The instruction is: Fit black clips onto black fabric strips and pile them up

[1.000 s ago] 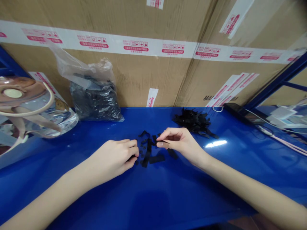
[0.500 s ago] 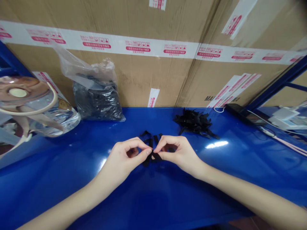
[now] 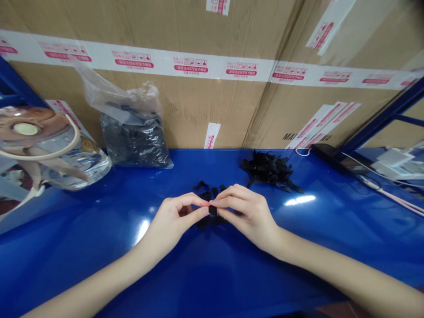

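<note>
Black strip (image 3: 213,210) sits pinched between the fingers of both left (image 3: 177,216) and right hands (image 3: 250,212).

Over at the blue table (image 3: 212,274), the left hand (image 3: 175,216) and right hand (image 3: 250,212) meet fingertip to fingertip, pinching a small black piece (image 3: 213,210) between them above some loose black strips (image 3: 202,185). A heap of black strips (image 3: 268,170) lies beyond the right hand, and a clear bag of black pieces (image 3: 135,139) leans by the cardboard boxes (image 3: 212,97), near a transparent bottle (image 3: 79,154).
</note>
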A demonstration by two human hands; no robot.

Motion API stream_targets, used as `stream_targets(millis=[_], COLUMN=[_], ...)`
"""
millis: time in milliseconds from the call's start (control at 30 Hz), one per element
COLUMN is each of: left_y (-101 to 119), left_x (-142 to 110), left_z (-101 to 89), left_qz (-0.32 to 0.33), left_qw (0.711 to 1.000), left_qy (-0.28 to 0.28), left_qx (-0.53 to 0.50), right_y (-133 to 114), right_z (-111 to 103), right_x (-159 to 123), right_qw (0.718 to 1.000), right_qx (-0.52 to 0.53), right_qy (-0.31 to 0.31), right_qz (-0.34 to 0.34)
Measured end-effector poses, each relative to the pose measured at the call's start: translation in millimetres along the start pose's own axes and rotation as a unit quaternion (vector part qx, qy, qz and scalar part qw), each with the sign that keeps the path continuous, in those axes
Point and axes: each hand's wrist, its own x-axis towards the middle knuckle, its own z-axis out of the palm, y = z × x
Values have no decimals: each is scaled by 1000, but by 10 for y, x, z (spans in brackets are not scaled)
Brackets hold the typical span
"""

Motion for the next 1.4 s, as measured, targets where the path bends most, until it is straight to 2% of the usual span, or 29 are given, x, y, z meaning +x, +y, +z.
stream_targets(millis=[100,233,333,467,533,600,667,733,800,867,933,1033,1100,1133,1200,1267,1300,1400], left_y=[-8,7,17,11,-3,-26,-61,-100,-132,-145,-143,-129,-125,-126,-129,-133,-135,-146], left_x=[-19,-56,-60,-31,-19,-19,-28,-42,-56,-66,-71,-72,-71,-70,-70,-69,-70,-76], left_z=[17,31,42,35,10,-16,-26,-7,39,95,141,172,174,172,172,177,181,191], left_qz=[22,67,87,81,84,101,141,192,238,266,283,290,291,293,299,307,311,320], left_qw=[999,995,994,996,995,990,969,930,888,856,842,848,858,861,865,864,862,853], left_qy=[30,56,38,-4,-24,-22,-7,-6,-28,-53,-73,-84,-83,-82,-80,-72,-69,-69], left_qx=[22,51,54,39,44,97,201,313,393,439,455,435,416,407,396,393,394,406], right_y=[0,-18,-26,-13,26,111,243,397,538,645,716,761,737,705,606,483,426,319], right_z=[-5,-15,-3,2,-59,-190,-383,-599,-789,-917,-973,-957,-903,-862,-752,-603,-520,-302], right_x=[-6,-2,-10,13,69,149,231,290,315,309,286,259,262,267,277,269,255,198], right_qw=[999,999,999,999,998,995,982,964,938,904,869,835,827,832,867,919,934,946], right_qx=[-47,-43,-32,-33,-42,-59,-97,-163,-250,-357,-441,-506,-529,-530,-489,-388,-338,-267], right_qy=[-4,-8,-8,-4,9,50,109,153,169,128,65,-13,-26,-25,-29,-76,-109,-176], right_qz=[-25,-33,-16,22,35,69,118,147,173,197,214,215,187,161,87,1,-30,-62])
